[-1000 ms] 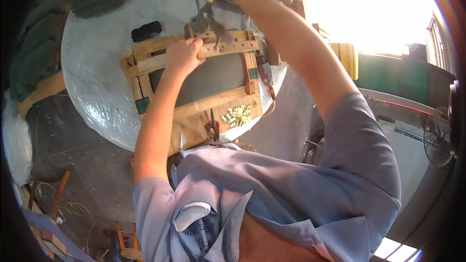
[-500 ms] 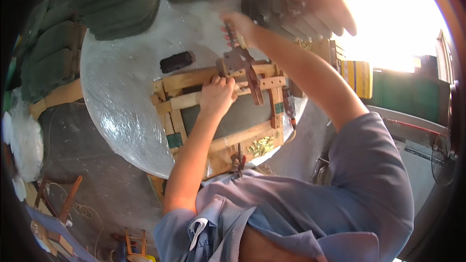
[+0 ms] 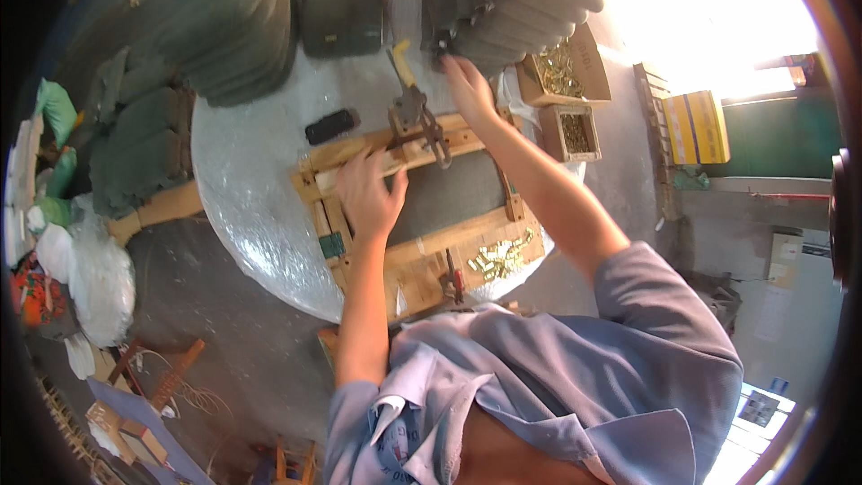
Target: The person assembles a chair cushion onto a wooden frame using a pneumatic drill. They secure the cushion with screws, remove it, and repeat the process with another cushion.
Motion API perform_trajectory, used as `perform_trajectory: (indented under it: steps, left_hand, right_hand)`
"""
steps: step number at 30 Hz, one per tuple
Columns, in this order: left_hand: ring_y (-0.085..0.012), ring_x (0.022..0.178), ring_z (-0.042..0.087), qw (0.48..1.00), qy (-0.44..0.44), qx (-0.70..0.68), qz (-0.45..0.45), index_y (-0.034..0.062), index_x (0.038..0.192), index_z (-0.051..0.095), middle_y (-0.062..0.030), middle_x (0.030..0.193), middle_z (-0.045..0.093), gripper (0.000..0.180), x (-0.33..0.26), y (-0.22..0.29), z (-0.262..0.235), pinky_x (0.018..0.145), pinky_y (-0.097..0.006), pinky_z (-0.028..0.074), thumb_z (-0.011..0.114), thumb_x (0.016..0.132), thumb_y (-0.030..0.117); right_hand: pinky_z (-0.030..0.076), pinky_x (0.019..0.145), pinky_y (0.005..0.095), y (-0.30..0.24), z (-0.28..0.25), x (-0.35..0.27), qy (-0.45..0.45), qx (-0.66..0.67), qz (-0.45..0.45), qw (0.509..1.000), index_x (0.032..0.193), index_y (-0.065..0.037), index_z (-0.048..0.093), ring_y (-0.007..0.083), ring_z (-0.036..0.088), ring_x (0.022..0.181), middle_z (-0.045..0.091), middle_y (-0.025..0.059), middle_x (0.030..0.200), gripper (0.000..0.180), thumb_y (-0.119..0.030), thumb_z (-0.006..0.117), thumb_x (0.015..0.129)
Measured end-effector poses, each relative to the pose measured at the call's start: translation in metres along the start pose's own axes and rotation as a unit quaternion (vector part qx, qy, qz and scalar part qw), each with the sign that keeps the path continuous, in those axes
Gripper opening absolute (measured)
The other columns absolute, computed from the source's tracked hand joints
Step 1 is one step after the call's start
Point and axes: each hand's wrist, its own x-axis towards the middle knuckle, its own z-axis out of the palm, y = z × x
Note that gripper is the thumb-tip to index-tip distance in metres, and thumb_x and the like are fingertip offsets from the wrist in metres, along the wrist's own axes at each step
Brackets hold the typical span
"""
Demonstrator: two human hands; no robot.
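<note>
Right hand (image 3: pixel 465 85) now off the metal tool (image 3: pixel 415 121), up by grey cushions (image 3: pixel 512 0); fingers' state unclear. Left hand (image 3: pixel 370 193) flat, fingers spread, on wooden frame (image 3: pixel 431 256) atop round counter (image 3: pixel 251 189). Tool rests on frame's far rail.

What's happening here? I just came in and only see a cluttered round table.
A person leans over a wooden frame lying on the round table. The left hand presses flat on the frame's far rail, beside a metal clamp tool resting there. The right hand reaches past it toward the stacked grey cushions. Small brass pieces lie on the near rail.
</note>
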Motion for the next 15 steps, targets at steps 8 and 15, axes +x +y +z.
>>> perform_trajectory:
  steps: [8,15]
  left_hand:
    - [-0.041,0.126,0.065,0.783,-0.031,0.143,-0.605,0.0052,0.145,0.061,-0.0198,0.14,0.066,0.052,-0.05,-0.065,0.015,0.103,-0.058,0.048,0.032,0.115,0.037]
    - [-0.0406,0.12,0.069,0.762,-0.027,0.238,-0.602,0.0068,0.133,0.065,-0.0156,0.132,0.072,0.047,-0.052,-0.071,0.034,0.101,-0.06,0.048,0.033,0.114,0.036]
  right_hand:
    - [0.05,0.105,0.0518,0.155,-0.099,-0.117,0.247,-0.268,0.193,0.911,0.128,-0.012,0.065,0.0388,0.063,0.126,0.068,0.0163,0.131,0.033,-0.037,0.053,0.109]
    - [0.045,0.108,0.057,0.133,-0.075,-0.109,0.234,-0.347,0.274,0.866,0.133,-0.014,0.063,0.0351,0.063,0.129,0.069,0.0118,0.136,0.044,-0.046,0.038,0.115]
